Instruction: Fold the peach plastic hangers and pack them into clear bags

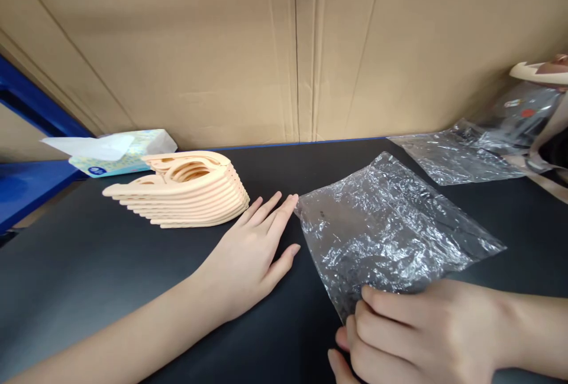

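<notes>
A clear, crinkled plastic bag [381, 224] lies spread on the black table, its surface full of bright reflections. My right hand [426, 331] has its fingers curled over the bag's near edge, with the thumb below and apart. My left hand [248, 254] rests palm down with fingers stretched out, the fingertips at or just beside the bag's left corner. Left of that hand stands a neat stack of peach-coloured, flat curved pieces with rounded cut-outs [199, 194]. The little-finger side of my left hand is close to the stack; whether they touch I cannot tell.
A tissue pack [128, 150] with a tissue pulled out lies behind the stack. Another clear plastic bag [461, 156] lies at the back right, near a bundle with a peach strap [554, 118]. Cardboard [213, 47] walls the back, and a blue frame [39, 100] stands at left.
</notes>
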The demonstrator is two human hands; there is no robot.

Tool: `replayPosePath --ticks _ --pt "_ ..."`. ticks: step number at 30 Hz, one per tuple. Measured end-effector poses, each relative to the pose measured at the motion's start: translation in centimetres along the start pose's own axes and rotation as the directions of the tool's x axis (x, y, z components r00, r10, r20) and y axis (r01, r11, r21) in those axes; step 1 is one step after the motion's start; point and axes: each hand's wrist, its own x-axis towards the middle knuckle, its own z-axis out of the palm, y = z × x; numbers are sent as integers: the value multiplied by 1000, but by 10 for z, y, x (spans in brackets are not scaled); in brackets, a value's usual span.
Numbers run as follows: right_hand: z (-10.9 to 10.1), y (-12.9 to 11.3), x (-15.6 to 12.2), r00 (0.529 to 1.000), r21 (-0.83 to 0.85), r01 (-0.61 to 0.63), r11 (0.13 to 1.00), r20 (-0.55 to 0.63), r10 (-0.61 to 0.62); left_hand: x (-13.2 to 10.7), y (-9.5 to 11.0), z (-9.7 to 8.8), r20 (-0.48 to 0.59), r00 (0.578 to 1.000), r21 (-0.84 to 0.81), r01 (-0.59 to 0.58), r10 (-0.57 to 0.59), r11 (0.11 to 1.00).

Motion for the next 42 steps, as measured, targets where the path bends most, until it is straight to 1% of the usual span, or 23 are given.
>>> replayPosePath --ticks 1,2,4,5,8,10,12,16,20,22,25,28,30,32,34,35,39,42 --pt "2 -3 -1 1000 -5 18 1000 -7 -18 1 1 -2 13 1000 23 -8 8 1000" --pt "4 -5 -2 999 -20 -17 1000 -33 16 2 1 -3 19 1000 41 -13 13 999" --pt "5 -6 -4 999 -26 -8 1000 -45 7 3 1 -6 27 999 59 -21 19 998" --pt "5 -5 -4 999 -21 9 1000 -49 -10 3 1 -7 23 1000 62 -21 20 998" --pt "3 0 -2 990 -2 130 991 -51 -130 4 0 -8 43 999 53 -21 19 998" --pt "2 3 -2 985 5 166 986 -52 -165 4 0 -10 65 998 33 -9 7 999" --pt "3 4 -2 985 35 170 985 -50 -168 5 0 -11 92 996 11 5 -6 1000" --pt "5 1 -5 985 97 174 980 -35 -171 5 1 -11 102 995 -1 5 -5 1000" --pt "6 -2 -5 989 114 149 982 -20 -147 1 0 -3 44 999 -22 0 0 1000" --pt "5 -1 -5 992 134 123 983 18 -126 -1 -2 1 10 1000 -49 1 0 999" --pt "4 1 -5 989 134 115 984 74 -126 -4 -5 6 7 1000 -94 5 -4 996" --pt "2 3 -4 989 149 107 983 82 -121 -6 -7 7 1 1000 -138 10 -10 990" --pt "1 2 -2 997 153 55 987 49 -63 -6 -7 6 -9 1000 -162 21 -23 987" --pt "2 -2 -1 999 136 -42 990 -2 43 -5 -7 4 -18 999 -187 25 -29 982" --pt "5 -8 0 990 121 -129 984 -35 134 -3 -5 0 -28 1000 -214 8 -14 977" --pt "7 -10 -1 987 119 -151 981 -31 156 -2 -5 -2 -32 999 -229 -13 6 973" --pt "13 -15 -7 991 117 -137 984 24 135 1 -4 -7 -28 994 -280 -107 104 954" --pt "13 -11 -8 992 103 -120 987 46 116 1 -4 -6 1 994 -274 -104 108 956"
